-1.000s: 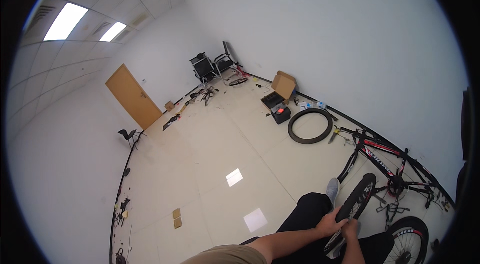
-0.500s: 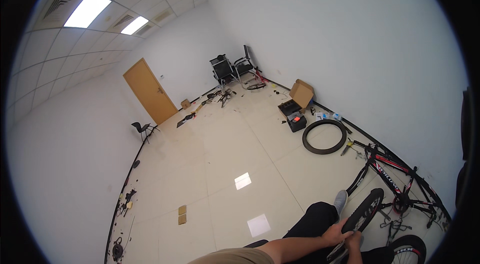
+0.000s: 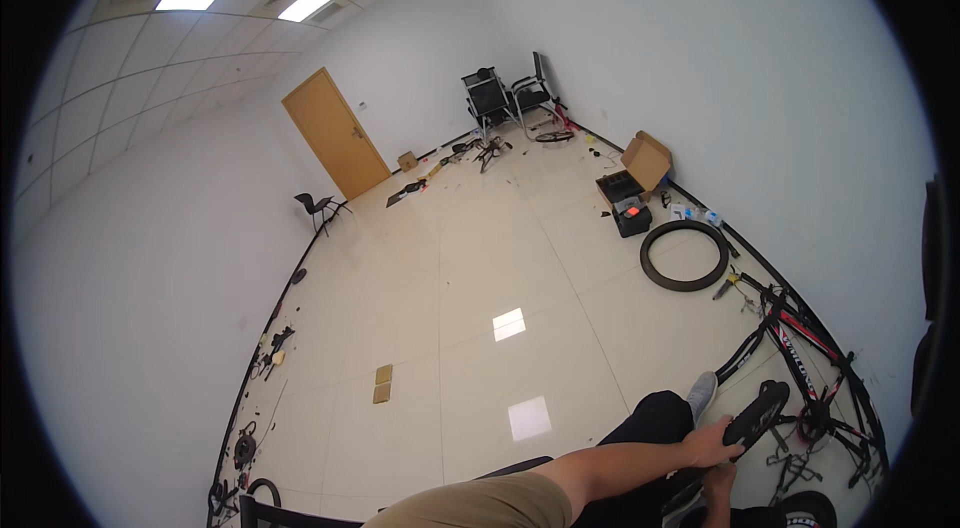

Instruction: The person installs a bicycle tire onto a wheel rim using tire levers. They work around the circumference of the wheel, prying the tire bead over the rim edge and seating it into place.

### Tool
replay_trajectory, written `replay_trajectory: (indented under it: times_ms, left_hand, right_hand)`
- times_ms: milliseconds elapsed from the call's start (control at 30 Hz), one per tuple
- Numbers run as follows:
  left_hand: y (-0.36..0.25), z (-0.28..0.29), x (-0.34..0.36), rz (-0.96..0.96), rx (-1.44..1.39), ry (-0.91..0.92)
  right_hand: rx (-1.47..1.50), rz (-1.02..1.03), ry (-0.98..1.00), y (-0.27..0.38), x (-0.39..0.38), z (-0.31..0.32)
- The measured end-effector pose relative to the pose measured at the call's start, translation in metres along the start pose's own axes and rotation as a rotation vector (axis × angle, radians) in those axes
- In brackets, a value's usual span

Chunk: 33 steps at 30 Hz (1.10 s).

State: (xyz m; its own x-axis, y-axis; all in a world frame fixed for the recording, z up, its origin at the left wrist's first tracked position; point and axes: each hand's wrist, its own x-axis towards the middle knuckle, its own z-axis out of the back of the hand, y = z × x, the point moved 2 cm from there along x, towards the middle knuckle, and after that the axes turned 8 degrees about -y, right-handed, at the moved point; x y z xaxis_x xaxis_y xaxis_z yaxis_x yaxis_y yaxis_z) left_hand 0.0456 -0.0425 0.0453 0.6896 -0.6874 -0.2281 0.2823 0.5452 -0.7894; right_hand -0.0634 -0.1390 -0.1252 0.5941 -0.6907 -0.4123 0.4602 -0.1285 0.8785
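Note:
I grip a black-tyred bicycle wheel [image 3: 755, 413] at the lower right, held near my legs. My left hand [image 3: 710, 443] is closed on its tyre, and my right hand [image 3: 716, 479] is closed on it just below, partly hidden behind my left forearm. To the right of the wheel a black and red bicycle frame [image 3: 795, 363] lies on the floor along the wall, with its fork and loose parts. Another wheel [image 3: 808, 506] shows at the bottom edge beside my right arm.
A loose tyre [image 3: 683, 280], an open cardboard box [image 3: 647, 162] and a black case [image 3: 630, 225] lie by the right wall. Chairs [image 3: 488, 98] stand in the far corner near a door [image 3: 336, 133]. Scattered parts [image 3: 245, 448] line the left wall; two flat tan pieces [image 3: 382, 384] lie mid-floor.
The view has swung, so the room sits further right in it. My hands and the held wheel show slightly further right, both hands still on the wheel.

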Motion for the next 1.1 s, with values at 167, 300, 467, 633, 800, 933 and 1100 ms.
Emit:
replay_trajectory:
  times_ms: [167, 300, 467, 633, 800, 933, 1100]
  left_hand:
    - [-0.028, -0.007, 0.032, 0.004, 0.023, -0.055]
    - [-0.036, -0.011, 0.055, 0.064, 0.046, -0.038]
    - [-0.013, -0.025, 0.063, 0.16, -0.031, -0.042]
    - [-0.001, -0.034, 0.066, 0.12, -0.054, -0.1]
    - [-0.006, -0.022, 0.06, 0.17, -0.289, -0.014]
    - [-0.006, -0.021, 0.059, 0.145, -0.278, -0.029]
    - [-0.009, -0.024, 0.063, 0.142, -0.257, -0.026]
  right_hand:
    - [-0.045, 0.243, 0.001, -0.022, 0.015, 0.003]
    - [-0.032, 0.445, -0.023, -0.029, 0.023, 0.006]
    - [0.059, 0.372, -0.023, 0.003, -0.014, -0.002]
    - [-0.054, 0.246, -0.046, -0.005, -0.008, -0.001]
    - [-0.039, 0.23, -0.009, -0.002, -0.011, -0.003]
    - [-0.08, 0.179, -0.019, 0.002, -0.014, -0.002]
    - [-0.07, 0.238, -0.055, -0.009, -0.004, 0.0]
